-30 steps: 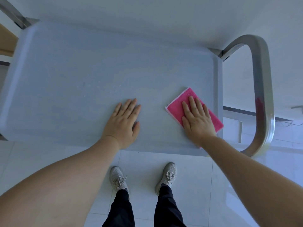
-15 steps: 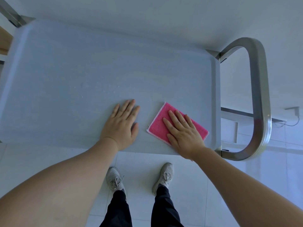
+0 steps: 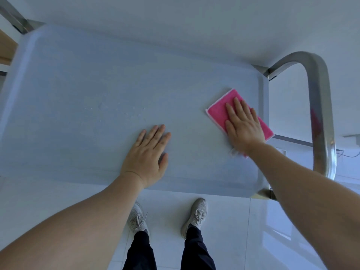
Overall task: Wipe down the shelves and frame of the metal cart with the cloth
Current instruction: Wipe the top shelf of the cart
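The cloth (image 3: 220,112) is lying flat under the right hand (image 3: 242,125), fingers (image 3: 238,106) spread, near the top shelf's (image 3: 97,94) right edge, and pushing further might be sliding it off.

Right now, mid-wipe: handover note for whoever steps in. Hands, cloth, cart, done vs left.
Left hand: flat, fingers straight, resting on the top shelf near its front edge, holding nothing.
Right hand: flat, fingers straight, pressing the pink cloth onto the shelf at its right end, close to the raised rim.
Cart handle: curved metal bar past the shelf's right end, not being touched.
Done: cannot tell from the surface how much is wiped; faint specks show left of centre.
Left: probably the left part of the top shelf, then the handle, frame and any lower shelves, which are out of sight.
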Available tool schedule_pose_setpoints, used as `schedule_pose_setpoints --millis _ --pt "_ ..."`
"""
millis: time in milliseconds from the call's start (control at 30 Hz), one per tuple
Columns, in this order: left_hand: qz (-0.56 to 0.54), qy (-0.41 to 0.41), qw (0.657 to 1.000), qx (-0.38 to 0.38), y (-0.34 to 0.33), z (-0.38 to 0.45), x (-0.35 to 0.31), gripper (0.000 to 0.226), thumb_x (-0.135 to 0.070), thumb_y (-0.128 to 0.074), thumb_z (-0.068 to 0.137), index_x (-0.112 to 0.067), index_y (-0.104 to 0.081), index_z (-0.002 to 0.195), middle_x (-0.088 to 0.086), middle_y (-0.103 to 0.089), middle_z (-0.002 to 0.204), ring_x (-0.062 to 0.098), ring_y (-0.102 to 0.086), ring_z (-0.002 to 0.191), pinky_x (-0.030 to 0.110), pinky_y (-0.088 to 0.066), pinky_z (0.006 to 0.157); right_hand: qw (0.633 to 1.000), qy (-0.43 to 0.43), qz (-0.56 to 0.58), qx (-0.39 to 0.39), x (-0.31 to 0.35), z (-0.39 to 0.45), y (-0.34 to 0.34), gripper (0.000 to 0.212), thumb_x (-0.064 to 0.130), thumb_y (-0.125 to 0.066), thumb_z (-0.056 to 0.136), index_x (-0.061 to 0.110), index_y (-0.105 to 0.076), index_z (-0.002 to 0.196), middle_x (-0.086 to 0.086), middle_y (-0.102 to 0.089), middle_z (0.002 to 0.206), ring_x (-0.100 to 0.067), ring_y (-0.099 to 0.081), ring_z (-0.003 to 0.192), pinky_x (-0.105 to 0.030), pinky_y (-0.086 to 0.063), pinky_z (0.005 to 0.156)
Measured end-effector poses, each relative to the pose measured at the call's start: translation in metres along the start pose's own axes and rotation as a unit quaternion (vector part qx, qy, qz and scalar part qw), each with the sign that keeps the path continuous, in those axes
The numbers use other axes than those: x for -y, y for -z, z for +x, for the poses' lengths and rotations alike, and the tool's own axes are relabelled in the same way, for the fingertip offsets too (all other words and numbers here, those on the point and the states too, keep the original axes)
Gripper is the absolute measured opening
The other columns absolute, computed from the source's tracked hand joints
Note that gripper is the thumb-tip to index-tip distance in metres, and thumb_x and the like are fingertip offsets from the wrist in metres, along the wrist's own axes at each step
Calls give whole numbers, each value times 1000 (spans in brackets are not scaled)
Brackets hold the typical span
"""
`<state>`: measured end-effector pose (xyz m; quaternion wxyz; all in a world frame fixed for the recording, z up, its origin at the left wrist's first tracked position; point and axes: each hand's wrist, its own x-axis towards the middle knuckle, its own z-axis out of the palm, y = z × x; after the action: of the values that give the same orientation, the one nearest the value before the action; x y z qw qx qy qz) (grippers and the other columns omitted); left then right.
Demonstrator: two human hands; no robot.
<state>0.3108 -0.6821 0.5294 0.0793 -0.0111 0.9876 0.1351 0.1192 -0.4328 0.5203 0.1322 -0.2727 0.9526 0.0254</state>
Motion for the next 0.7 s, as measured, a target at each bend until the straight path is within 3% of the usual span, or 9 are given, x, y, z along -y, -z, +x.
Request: schedule_pose_setpoints --millis 333,700 --pt "-8 1 1000 -8 -1 -1 3 56 -30 -33 87 -7 -41 138 12 -35 149 27 -31 139 43 -16 114 997 -70 14 -22 -22 76 23 59 48 -12 94 29 -1 149 -1 5 158 -17 7 145 -38 5 116" --pt "-5 8 1000 0 -1 -1 2 57 -31 -33 87 -9 -39 140 10 -31 151 25 -27 140 42 -15 116 997 -59 26 -33 2 96 29 58 43 -13 96 22 -3 149 -6 3 158 -23 6 145 -43 2 117"
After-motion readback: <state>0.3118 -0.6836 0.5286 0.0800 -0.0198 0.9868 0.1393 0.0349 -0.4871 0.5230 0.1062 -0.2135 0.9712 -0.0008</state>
